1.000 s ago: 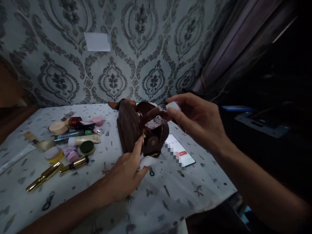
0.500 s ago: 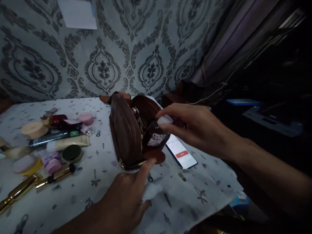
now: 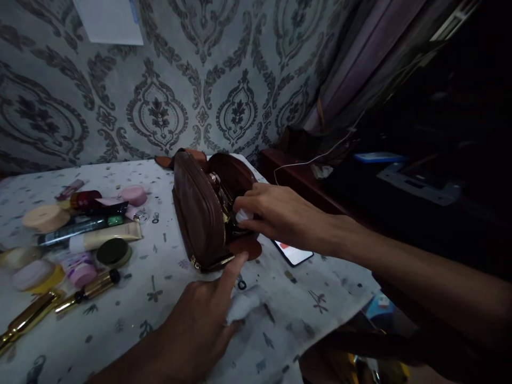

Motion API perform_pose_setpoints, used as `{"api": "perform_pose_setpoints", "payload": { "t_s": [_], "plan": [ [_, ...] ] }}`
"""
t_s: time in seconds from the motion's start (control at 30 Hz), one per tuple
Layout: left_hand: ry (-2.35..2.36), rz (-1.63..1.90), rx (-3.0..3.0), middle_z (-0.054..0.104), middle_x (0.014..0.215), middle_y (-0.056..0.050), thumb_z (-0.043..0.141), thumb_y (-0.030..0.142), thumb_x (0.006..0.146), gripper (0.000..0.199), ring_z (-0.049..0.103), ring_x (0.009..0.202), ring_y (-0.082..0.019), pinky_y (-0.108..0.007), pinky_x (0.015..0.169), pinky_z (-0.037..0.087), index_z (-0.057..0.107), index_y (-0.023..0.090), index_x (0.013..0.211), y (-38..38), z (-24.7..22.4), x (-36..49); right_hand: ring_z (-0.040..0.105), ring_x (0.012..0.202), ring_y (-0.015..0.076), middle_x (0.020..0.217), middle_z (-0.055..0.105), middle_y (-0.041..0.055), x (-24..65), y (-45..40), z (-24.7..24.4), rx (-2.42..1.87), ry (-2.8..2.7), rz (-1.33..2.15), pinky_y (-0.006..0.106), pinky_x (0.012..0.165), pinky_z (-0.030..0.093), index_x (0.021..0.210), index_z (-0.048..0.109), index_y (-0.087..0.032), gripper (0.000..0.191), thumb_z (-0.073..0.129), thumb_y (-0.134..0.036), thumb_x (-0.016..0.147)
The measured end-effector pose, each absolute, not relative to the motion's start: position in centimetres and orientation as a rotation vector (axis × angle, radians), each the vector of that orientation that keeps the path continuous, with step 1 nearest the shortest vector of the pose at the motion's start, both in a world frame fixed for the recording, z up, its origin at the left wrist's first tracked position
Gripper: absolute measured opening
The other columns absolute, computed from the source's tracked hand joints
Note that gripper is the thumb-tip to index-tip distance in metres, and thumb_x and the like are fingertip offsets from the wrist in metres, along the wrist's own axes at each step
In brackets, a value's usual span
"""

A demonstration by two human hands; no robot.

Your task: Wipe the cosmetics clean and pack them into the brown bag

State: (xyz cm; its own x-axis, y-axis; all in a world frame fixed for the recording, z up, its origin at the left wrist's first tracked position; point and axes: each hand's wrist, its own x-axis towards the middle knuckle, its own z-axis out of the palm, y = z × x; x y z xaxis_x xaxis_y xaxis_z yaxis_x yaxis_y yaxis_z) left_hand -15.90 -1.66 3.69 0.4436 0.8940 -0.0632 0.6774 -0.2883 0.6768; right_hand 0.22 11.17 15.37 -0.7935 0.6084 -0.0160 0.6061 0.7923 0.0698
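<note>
A brown leather bag (image 3: 199,210) stands unzipped on the patterned tablecloth. My right hand (image 3: 260,210) reaches into its opening, fingers closed round the white cap (image 3: 244,215) of a dark item that is mostly hidden in the bag. The index finger of my left hand (image 3: 208,314) presses on the bag's brown flap (image 3: 248,248) at the near side. Against the palm and lower fingers of that hand lies a crumpled white tissue (image 3: 245,306). Behind my right hand a lit phone (image 3: 295,255) is partly covered.
Several cosmetics lie at the left, among them a cream tube (image 3: 106,237), a dark green jar (image 3: 114,253) and a gold tube (image 3: 30,320). A white cable (image 3: 312,161) crosses the dark red surface behind. The table edge drops off at the lower right.
My right hand has moved left and down, lowering the white-capped dark item into the bag. My left hand stays at the flap. The view has shifted slightly.
</note>
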Motion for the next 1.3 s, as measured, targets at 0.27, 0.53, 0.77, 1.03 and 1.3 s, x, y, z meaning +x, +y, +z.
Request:
{"api": "perform_pose_setpoints", "payload": {
  "t_s": [0.27,0.53,0.77,1.03,1.3],
  "plan": [
    [1.298,0.503,2.082,0.070,0.103,-0.005,0.057,0.011,0.075,0.100,0.065,0.083,-0.024,-0.035,0.076,0.051,0.003,0.031,0.157,-1.9,2.5,-16.2,0.062,0.092,0.0239,0.093,0.071,0.0115,-1.2,11.0,15.6,1.002,2.742,0.233,0.029,0.061,0.030,0.100,0.070,-0.016,0.014,0.061,-0.022,0.091],
    [1.255,0.475,2.041,0.070,0.101,-0.005,0.055,0.010,0.075,0.097,0.066,0.082,-0.023,-0.034,0.076,0.051,0.006,0.029,0.157,-1.7,3.7,-16.4,0.064,0.084,0.0212,0.094,0.072,0.0104,-1.1,11.7,15.0,0.975,2.773,0.257,0.029,0.059,0.026,0.105,0.070,-0.019,0.019,0.058,-0.024,0.091],
    [1.242,0.477,2.033,0.070,0.100,-0.005,0.054,0.008,0.075,0.095,0.067,0.086,-0.023,-0.036,0.080,0.052,0.010,0.027,0.157,-1.6,4.4,-16.5,0.064,0.086,0.0208,0.094,0.072,0.0087,-0.6,11.7,15.5,0.972,2.818,0.203,0.028,0.060,0.027,0.107,0.068,-0.020,0.019,0.060,-0.028,0.091],
    [1.239,0.462,2.046,0.071,0.106,-0.009,0.054,0.009,0.076,0.093,0.067,0.089,-0.024,-0.040,0.083,0.053,0.010,0.024,0.157,-1.5,4.4,-16.4,0.066,0.086,0.0214,0.095,0.073,0.0106,-1.7,11.0,15.7,1.043,2.759,0.191,0.028,0.064,0.032,0.109,0.069,-0.019,0.021,0.057,-0.027,0.093],
    [1.218,0.489,2.068,0.070,0.117,-0.010,0.055,0.006,0.073,0.097,0.068,0.098,-0.026,-0.038,0.085,0.053,0.009,0.025,0.157,-1.4,4.3,-16.7,0.066,0.088,0.0226,0.096,0.073,0.0111,-1.9,11.2,16.0,1.008,2.743,0.194,0.028,0.062,0.031,0.106,0.070,-0.019,0.020,0.059,-0.025,0.090]
  ]
}}
